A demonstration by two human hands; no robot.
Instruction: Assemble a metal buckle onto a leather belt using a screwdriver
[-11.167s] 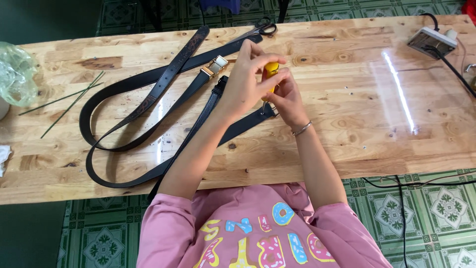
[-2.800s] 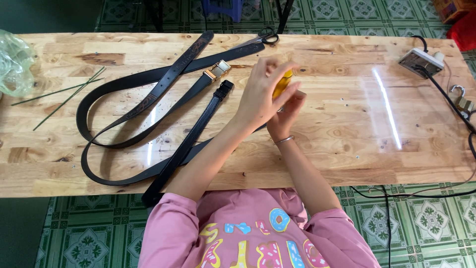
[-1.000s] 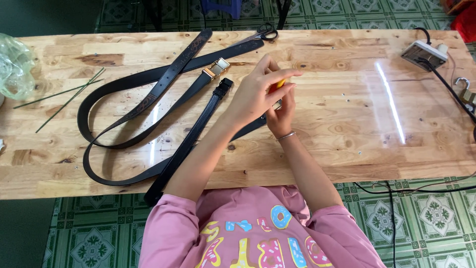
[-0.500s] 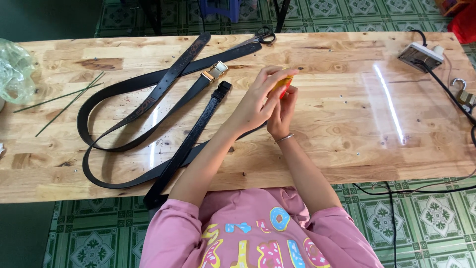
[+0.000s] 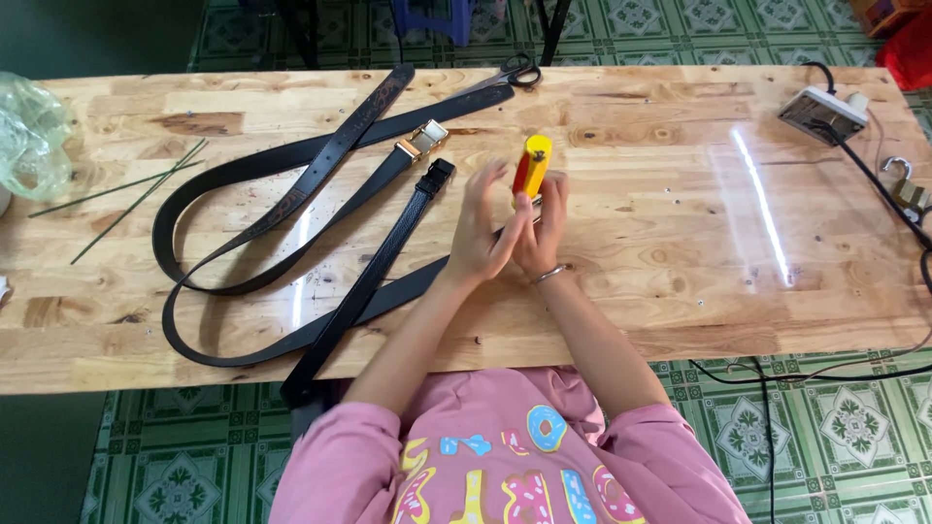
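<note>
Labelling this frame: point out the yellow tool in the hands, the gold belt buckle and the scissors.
yellow-and-red handled tool (image 5: 533,160), head view, upper yellow handle.
gold metal belt buckle (image 5: 422,140), head view, buckle frame.
black-handled scissors (image 5: 520,71), head view, finger loops.

Belts on table, left
</note>
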